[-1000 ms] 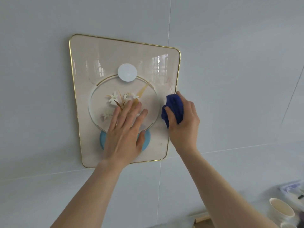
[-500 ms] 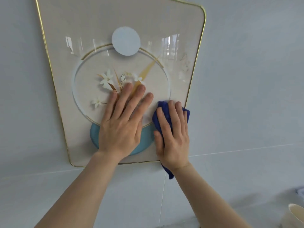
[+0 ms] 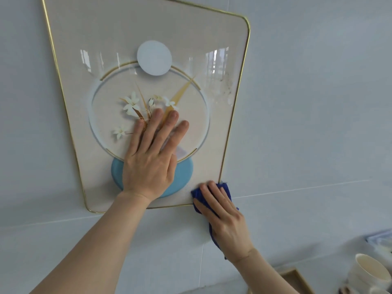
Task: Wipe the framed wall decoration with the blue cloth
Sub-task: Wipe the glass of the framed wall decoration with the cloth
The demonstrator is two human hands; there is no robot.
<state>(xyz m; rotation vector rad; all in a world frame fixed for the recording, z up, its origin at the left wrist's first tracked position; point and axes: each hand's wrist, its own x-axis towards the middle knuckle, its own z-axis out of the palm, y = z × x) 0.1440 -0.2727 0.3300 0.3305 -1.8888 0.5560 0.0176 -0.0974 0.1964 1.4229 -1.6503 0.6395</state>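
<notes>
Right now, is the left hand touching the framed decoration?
Touching. The head view shows the left hand pressed flat, fingers spread, on the framed decoration.

Left hand (image 3: 148, 164) lies flat on the framed decoration (image 3: 106, 39); right hand (image 3: 226, 221) presses the blue cloth (image 3: 225, 187) at its lower-right corner.

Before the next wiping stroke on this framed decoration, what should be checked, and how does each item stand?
1. Left hand braces the framed decoration, palm flat: ok.
2. Right hand presses the blue cloth: ok.
3. Cloth on the glass: not ok, it sits at the bottom right corner, mostly on the wall.
4. Smudges near the right edge wiped: not ok, visible.
5. White cup at lower right clear of the elbow: cannot tell.
</notes>
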